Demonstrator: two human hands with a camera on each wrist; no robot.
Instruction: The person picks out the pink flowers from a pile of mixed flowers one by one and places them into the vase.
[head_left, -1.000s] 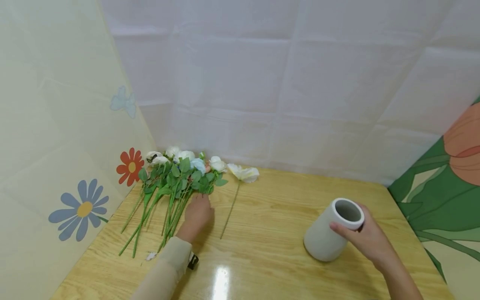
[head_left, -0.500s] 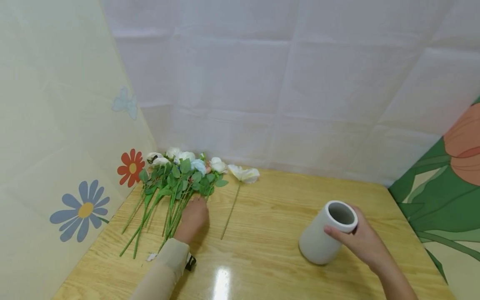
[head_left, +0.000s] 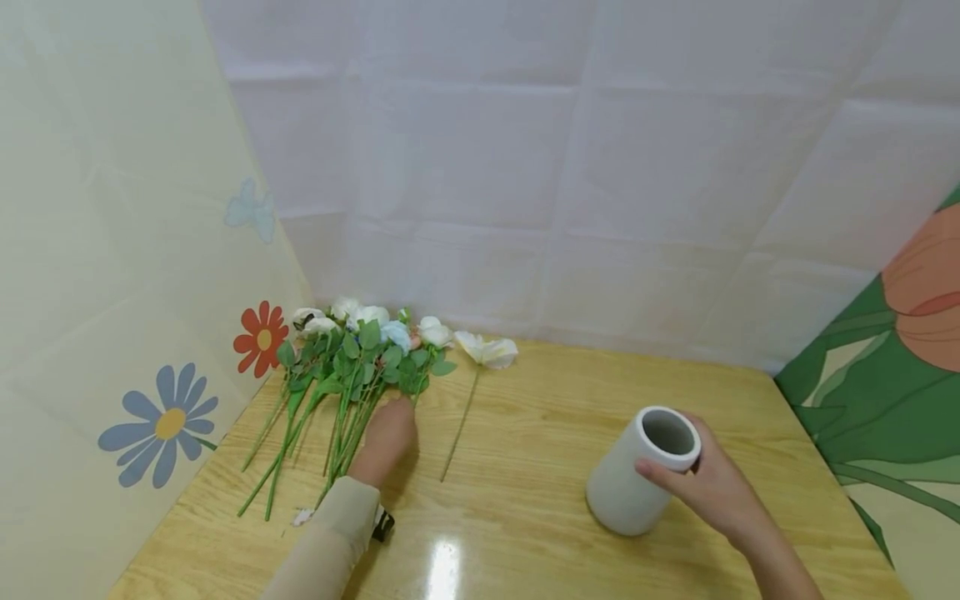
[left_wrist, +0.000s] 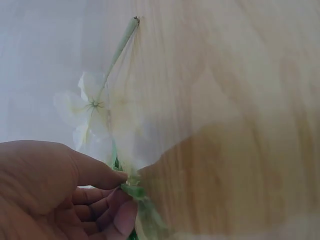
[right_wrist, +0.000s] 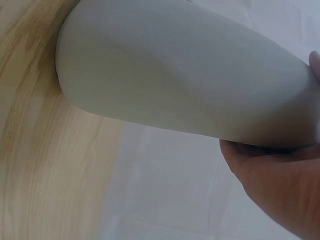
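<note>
In the head view my left hand [head_left: 387, 435] reaches into a bunch of artificial flowers [head_left: 352, 358] lying on the table at left. The left wrist view shows its thumb and fingers pinching a green flower stem [left_wrist: 134, 191]; which bloom belongs to it is hidden. Beside the bunch lies a single white flower [head_left: 491, 352] on a thin stem. My right hand [head_left: 712, 492] grips a white vase [head_left: 626, 487] near its rim, thumb in front and the other fingers mostly hidden behind. The vase's mouth faces up, its base at the table surface.
The wooden table [head_left: 525, 517] meets a pale cloth backdrop [head_left: 465, 167] at the back. Printed cloth walls [head_left: 67, 333] stand on both sides. A small white scrap [head_left: 302, 517] lies near the stem ends.
My right hand has moved the vase a little to the left and nearer to me. The left hand has shifted slightly left and down among the stems; the flowers lie nearly as before.
</note>
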